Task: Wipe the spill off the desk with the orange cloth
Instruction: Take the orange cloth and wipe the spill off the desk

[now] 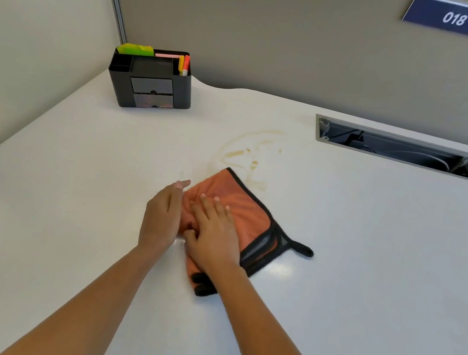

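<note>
Right grip (212, 232) flat, fingers spread, pressing orange cloth (251, 214) onto bench (367, 261). Left grip (161, 217) flat, fingers together, touching cloth edge. Spill (246, 151) just beyond fingertips.

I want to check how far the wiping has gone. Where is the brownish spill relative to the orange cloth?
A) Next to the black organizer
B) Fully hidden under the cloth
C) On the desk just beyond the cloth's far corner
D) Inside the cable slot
C: the spill lies uncovered on the desk, just past the far corner of the orange cloth.
</note>
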